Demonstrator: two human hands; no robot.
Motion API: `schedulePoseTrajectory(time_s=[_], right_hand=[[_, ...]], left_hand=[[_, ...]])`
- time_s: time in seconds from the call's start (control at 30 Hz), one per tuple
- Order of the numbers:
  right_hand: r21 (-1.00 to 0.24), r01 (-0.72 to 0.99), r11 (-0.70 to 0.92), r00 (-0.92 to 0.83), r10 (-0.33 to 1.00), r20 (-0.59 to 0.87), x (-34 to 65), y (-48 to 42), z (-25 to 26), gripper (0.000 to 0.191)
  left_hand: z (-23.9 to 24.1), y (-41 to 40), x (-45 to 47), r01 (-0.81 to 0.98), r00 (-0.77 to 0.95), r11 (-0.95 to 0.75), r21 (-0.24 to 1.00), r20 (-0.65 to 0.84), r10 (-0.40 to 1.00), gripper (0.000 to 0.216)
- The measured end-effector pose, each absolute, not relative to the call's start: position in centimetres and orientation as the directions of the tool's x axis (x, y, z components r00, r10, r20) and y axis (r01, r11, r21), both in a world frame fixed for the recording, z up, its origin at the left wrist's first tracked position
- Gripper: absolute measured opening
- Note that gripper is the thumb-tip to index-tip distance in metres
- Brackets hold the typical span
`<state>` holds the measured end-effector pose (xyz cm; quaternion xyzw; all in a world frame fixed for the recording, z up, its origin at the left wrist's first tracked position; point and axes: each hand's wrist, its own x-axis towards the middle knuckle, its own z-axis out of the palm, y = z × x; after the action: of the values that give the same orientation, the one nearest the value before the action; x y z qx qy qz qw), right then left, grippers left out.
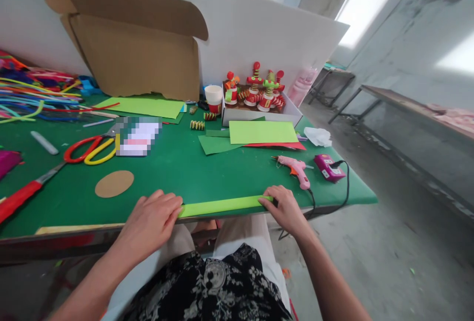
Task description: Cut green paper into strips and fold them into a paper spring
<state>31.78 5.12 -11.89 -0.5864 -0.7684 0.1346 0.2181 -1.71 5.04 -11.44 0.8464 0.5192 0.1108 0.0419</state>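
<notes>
A narrow lime-green paper strip (pixel 222 206) lies along the front edge of the green tabletop, stretched between my two hands. My left hand (pixel 154 216) is closed on its left end, fingers together and knuckles up. At the other end, my right hand (pixel 283 206) pinches the strip between thumb and fingers; a small dark spot shows by the thumb. Beyond my right hand rests a pink glue gun (pixel 296 169), its nozzle pointing left. A brown cardboard disc (pixel 114 183) lies flat beyond my left hand.
Scissors with red and yellow handles (pixel 98 150) and a red-handled tool (pixel 22 197) lie left. Coloured paper sheets (pixel 262 132) sit before a box of small red figures (pixel 257 91). A purple power socket (pixel 329 168) trails a cord at right. Pipe cleaners (pixel 37 96) are piled far left.
</notes>
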Motion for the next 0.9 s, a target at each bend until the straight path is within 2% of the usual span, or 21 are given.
schedulePoseTrajectory(time_s=[0.3, 0.63, 0.9], right_hand=[[-0.462, 0.850, 0.251, -0.194, 0.966, 0.168, 31.7, 5.2, -11.9, 0.032], [-0.392, 0.885, 0.253, -0.190, 0.963, 0.193, 31.5, 5.3, -12.2, 0.029], [-0.394, 0.905, 0.161, -0.101, 0.980, 0.169, 31.9, 5.2, -12.3, 0.031]], left_hand=[[-11.4, 5.2, -1.6, 0.885, 0.428, -0.441, 0.150, 0.116, 0.896, 0.030], [-11.2, 5.3, -1.2, 0.898, 0.414, -0.423, 0.117, 0.097, 0.905, 0.028], [-12.3, 5.1, -2.2, 0.876, 0.457, -0.478, 0.062, 0.210, 0.865, 0.027]])
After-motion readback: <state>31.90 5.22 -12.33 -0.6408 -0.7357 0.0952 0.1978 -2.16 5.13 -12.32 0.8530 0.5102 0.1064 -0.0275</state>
